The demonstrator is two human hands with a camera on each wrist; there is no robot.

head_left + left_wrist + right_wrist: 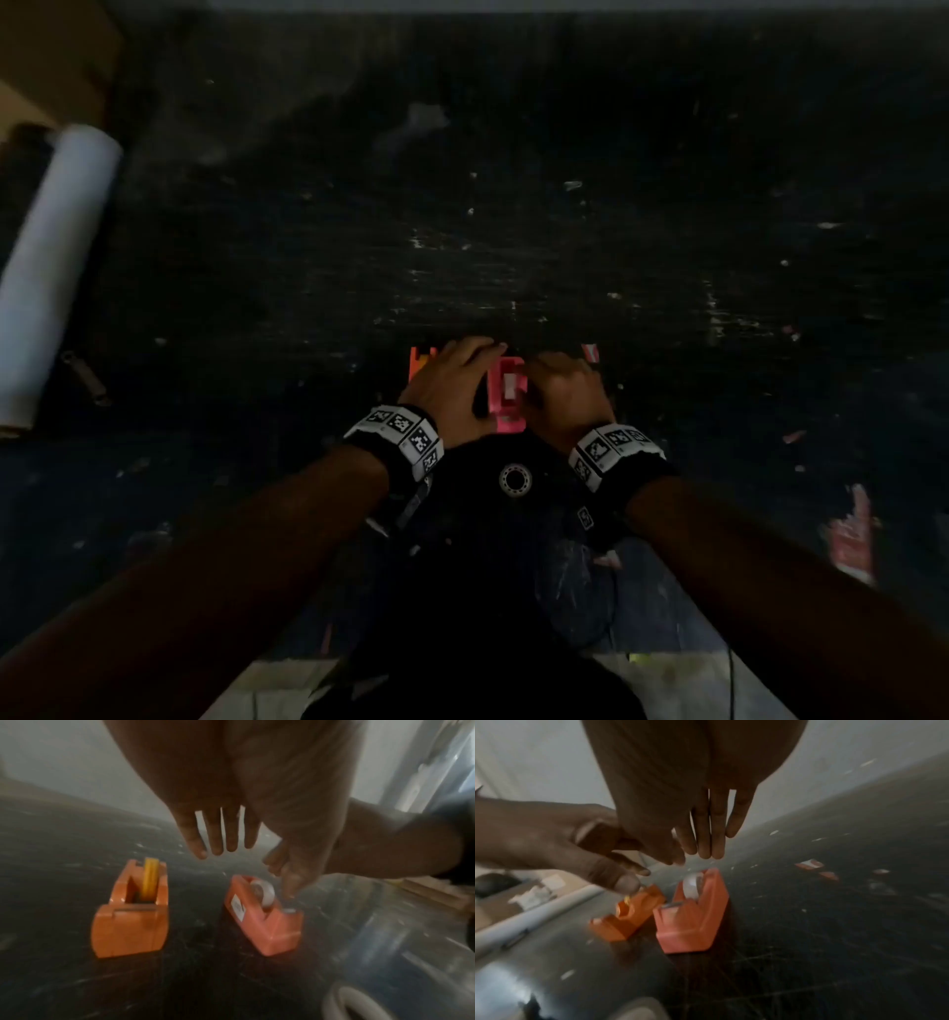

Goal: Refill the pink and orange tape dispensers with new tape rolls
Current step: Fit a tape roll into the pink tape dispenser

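Two dispensers stand side by side on the dark scratched table (565,231). The orange dispenser (131,908) holds a yellow roll (150,880). To its right, the pink dispenser (264,914) holds a whitish roll (264,892). My left hand (452,380) hovers over the orange dispenser (628,914) with fingers (221,833) straight and holding nothing. My right hand (562,390) hangs just above the pink dispenser (506,393), fingers (706,833) straight, its thumb pointing down beside the whitish roll. In the head view, the left hand hides most of the orange dispenser (418,360).
A long white roll (51,267) lies along the left edge, with cardboard behind it. A black round object with a metal ring (515,480) sits between my wrists. A loose whitish tape roll (354,1004) lies near me. Red scraps (852,534) dot the right side.
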